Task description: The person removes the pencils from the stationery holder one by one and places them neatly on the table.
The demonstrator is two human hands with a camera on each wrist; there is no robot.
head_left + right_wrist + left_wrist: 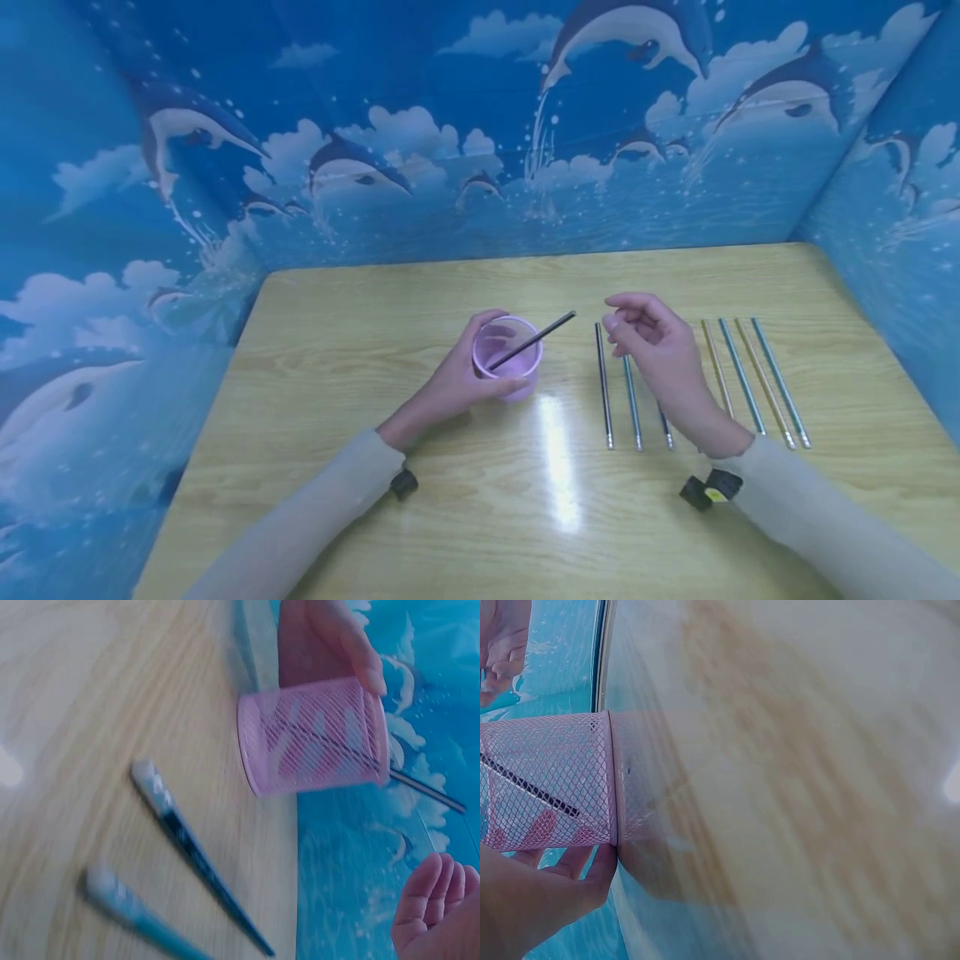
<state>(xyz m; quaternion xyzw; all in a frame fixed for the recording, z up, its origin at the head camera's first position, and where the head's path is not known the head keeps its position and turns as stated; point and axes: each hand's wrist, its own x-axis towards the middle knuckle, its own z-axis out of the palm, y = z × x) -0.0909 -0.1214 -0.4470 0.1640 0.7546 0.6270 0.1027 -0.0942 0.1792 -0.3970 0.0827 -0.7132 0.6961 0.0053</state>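
Observation:
My left hand [468, 367] grips a pink mesh pencil cup [547, 780], which stands upright on the table with its mouth facing up. One dark pencil [543, 335] leans inside, its upper end sticking out over the right rim. To the right of the cup, my right hand [660, 358] hovers over a row of pencils, fingers loosely bent and holding nothing. Nearest the cup in that row lies a black pencil [603, 387], beside it a blue pencil [633, 408]. The right hand partly covers another dark pencil [665, 427].
Further right lie more pencils, among them a gold pencil [765, 383] and a blue pencil [782, 383], their eraser ends toward me. The wood-patterned table [337, 333] shines with a light reflection. Dolphin-printed sheets [420, 167] enclose its back and sides.

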